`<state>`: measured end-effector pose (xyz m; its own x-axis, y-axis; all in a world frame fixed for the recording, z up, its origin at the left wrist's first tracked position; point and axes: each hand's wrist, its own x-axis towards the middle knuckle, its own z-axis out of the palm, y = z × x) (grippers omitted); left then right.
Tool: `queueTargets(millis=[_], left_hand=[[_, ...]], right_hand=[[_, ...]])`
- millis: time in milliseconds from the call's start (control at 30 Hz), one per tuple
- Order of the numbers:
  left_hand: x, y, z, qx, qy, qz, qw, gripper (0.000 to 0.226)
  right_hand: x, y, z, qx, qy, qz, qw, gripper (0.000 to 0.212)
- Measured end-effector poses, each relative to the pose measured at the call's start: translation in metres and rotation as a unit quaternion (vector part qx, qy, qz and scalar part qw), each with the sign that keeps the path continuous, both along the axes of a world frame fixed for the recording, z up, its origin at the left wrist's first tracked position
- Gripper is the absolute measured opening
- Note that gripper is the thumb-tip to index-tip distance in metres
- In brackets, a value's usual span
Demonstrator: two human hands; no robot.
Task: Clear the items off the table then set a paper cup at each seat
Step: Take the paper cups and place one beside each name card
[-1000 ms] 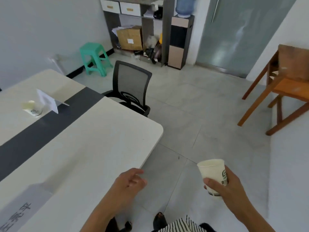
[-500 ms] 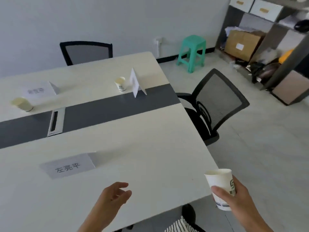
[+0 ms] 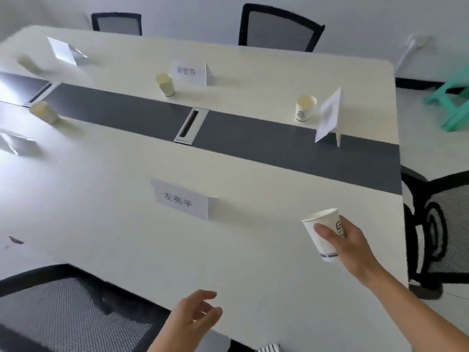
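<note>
Your right hand (image 3: 347, 240) has thumb and fingers wrapped round the paper cup (image 3: 325, 249), held over the table (image 3: 253, 250) near its right edge, mouth up and tipped only slightly off upright. The name card (image 3: 181, 200) at the near seat lies to the cup's left, so the set-down spot looks down and leftward, and that's the right hand's job. Your left hand (image 3: 195, 316) hovers slack and empty at the near edge.

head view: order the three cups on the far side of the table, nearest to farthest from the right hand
From the right hand:
1. logo cup, far right, by the angled card
2. middle cup, by the printed name card
3. blurred cup, far left
</note>
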<state>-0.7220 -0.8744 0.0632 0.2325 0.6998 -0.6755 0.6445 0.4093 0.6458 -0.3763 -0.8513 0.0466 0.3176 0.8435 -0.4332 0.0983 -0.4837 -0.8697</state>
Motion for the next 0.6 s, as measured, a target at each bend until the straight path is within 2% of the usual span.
queueTargets(millis=[100, 233, 400, 600], left_hand=[[-0.018, 0.022, -0.013, -0.021, 0.007, 0.0, 1.0, 0.024], [-0.037, 0.058, -0.029, -0.016, 0.015, 0.016, 1.0, 0.02], [-0.058, 0.089, -0.047, -0.027, 0.03, 0.046, 0.998, 0.019], [-0.079, 0.092, -0.066, -0.065, 0.052, 0.077, 0.994, 0.02]], right_hand=[[-0.022, 0.063, -0.021, 0.007, -0.015, 0.001, 1.0, 0.039], [-0.052, 0.156, -0.048, 0.023, -0.037, 0.008, 0.999, 0.05], [-0.077, 0.256, -0.077, 0.067, -0.106, -0.018, 0.992, 0.061], [-0.098, 0.279, -0.127, 0.066, -0.152, -0.014, 0.986, 0.065]])
